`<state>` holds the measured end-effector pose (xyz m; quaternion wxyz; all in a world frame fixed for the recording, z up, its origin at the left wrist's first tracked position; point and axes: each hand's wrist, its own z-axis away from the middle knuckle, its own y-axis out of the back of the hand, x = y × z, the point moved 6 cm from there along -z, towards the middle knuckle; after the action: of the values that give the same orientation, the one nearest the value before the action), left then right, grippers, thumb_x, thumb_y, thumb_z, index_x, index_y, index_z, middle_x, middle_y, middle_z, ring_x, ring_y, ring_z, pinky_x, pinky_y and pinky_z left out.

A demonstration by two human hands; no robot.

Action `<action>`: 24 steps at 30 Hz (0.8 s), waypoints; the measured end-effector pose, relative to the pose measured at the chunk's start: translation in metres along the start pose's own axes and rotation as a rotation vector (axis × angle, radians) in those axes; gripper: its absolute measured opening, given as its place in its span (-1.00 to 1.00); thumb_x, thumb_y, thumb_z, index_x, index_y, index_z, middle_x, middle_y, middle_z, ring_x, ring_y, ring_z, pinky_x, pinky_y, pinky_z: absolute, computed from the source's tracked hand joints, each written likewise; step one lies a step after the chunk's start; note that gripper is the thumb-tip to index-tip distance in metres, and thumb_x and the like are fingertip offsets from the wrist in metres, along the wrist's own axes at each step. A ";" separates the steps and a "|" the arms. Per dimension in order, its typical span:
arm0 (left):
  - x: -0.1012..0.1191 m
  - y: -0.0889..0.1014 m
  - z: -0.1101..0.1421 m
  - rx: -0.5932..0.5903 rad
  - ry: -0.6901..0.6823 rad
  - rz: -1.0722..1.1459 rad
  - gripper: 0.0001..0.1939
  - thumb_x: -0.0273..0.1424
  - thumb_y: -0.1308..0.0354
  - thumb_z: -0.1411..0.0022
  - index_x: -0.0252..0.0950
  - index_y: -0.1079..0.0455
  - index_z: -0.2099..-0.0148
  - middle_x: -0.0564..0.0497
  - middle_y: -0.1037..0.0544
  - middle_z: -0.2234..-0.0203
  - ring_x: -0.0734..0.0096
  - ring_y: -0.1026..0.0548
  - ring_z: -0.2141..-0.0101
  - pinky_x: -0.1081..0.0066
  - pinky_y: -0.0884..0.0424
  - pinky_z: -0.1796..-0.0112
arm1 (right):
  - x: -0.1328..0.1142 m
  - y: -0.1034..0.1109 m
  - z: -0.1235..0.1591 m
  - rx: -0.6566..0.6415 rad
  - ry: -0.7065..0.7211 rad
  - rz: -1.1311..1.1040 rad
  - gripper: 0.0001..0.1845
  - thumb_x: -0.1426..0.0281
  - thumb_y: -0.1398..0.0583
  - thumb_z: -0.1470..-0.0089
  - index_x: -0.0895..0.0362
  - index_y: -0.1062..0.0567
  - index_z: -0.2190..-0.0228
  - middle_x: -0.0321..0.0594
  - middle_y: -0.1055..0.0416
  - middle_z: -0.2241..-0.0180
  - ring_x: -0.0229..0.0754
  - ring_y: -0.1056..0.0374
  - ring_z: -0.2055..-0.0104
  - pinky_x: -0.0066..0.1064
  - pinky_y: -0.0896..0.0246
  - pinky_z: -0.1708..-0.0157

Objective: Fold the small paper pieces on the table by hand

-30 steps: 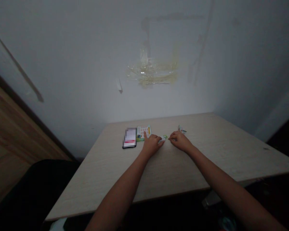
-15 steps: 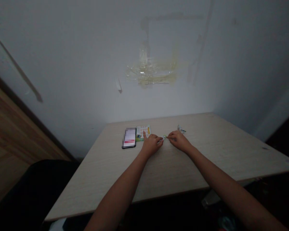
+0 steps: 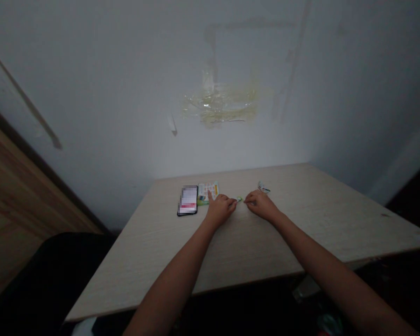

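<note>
My left hand rests on the table with its thumb and forefinger pinched on a small green-and-white piece, too small to name more exactly. Just to the right of that piece is my right hand, fingertips closed in a pinch; whatever they hold, if anything, cannot be made out. Behind the left hand lies a printed card or packet with green and yellow parts, partly covered by the hand. A small crumpled scrap, maybe a wrapper, lies just beyond the right hand.
A phone with a lit screen lies left of the printed card. The pale wooden table meets a wall marked with old tape. A dark chair-like shape stands at the lower left.
My right fingertips have drawn slightly away from the small green-and-white piece, leaving a narrow gap. My left hand stays nearly still.
</note>
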<state>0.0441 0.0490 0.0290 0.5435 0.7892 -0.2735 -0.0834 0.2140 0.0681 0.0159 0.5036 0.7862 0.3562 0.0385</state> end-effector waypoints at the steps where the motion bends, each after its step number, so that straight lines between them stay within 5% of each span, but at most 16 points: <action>1: 0.000 0.000 0.000 0.000 -0.001 0.003 -0.66 -0.18 0.07 -0.42 -0.06 -0.52 0.03 -0.01 -0.60 0.16 0.22 -0.44 0.01 -0.34 0.43 -0.20 | 0.000 0.000 0.000 -0.002 0.005 0.005 -0.79 0.50 -0.22 -0.04 0.11 -0.66 0.32 -0.16 -0.57 0.27 -0.08 -0.40 0.15 -0.22 -0.24 0.00; 24: 0.000 -0.004 0.003 -0.033 -0.018 0.011 -0.70 -0.16 0.00 -0.38 -0.06 -0.51 0.02 -0.02 -0.57 0.12 0.21 -0.40 -0.03 -0.34 0.42 -0.20 | -0.003 -0.004 0.000 -0.055 0.064 0.012 -0.65 0.50 -0.15 -0.09 0.04 -0.63 0.14 -0.15 -0.57 0.13 -0.06 -0.40 0.04 -0.13 -0.23 -0.05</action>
<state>0.0440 0.0475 0.0247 0.5545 0.7777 -0.2814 -0.0921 0.2093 0.0678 0.0133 0.5132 0.7724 0.3662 0.0766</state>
